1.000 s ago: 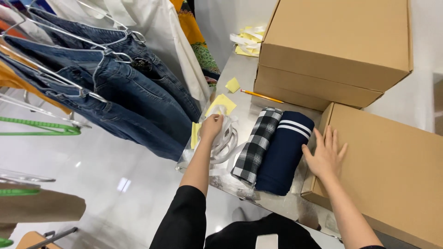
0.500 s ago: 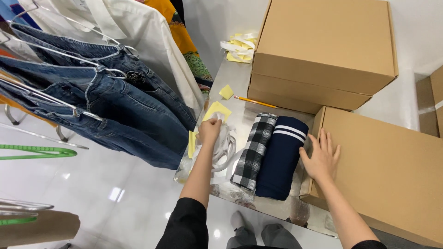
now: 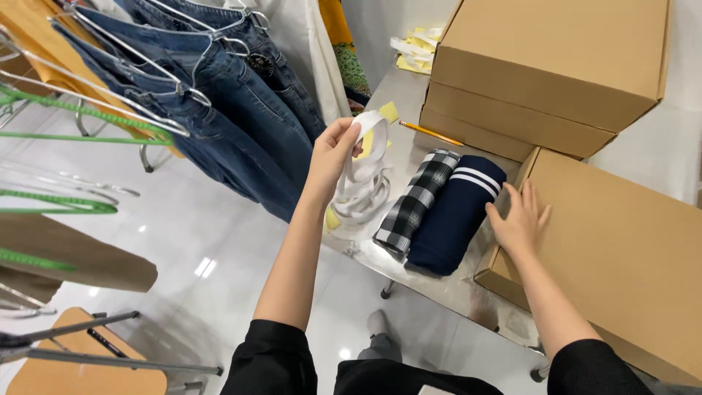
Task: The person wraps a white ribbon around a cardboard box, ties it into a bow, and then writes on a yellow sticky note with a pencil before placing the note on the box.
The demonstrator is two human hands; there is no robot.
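My left hand [image 3: 333,155] pinches a white strip [image 3: 373,139] and lifts it off a loose pile of white strips [image 3: 363,196] at the near left edge of a metal table [image 3: 446,285]. To the right of that pile lie two folded garments side by side: a black-and-white checked one [image 3: 415,202] and a navy one with white stripes [image 3: 457,213]. My right hand [image 3: 521,221] rests flat, fingers spread, on the near left corner of a large cardboard box [image 3: 621,249], right beside the navy garment.
Two stacked cardboard boxes [image 3: 545,66] stand at the back of the table, an orange pencil [image 3: 430,133] and yellow notes [image 3: 387,113] before them. Jeans on hangers [image 3: 219,95] hang on a rack at left. Green hangers [image 3: 58,121] and a wooden stool [image 3: 80,366] sit lower left.
My left hand has risen from the pile, drawing a white strip up with it. My right hand stays on the box. The view has shifted nearer to the table.
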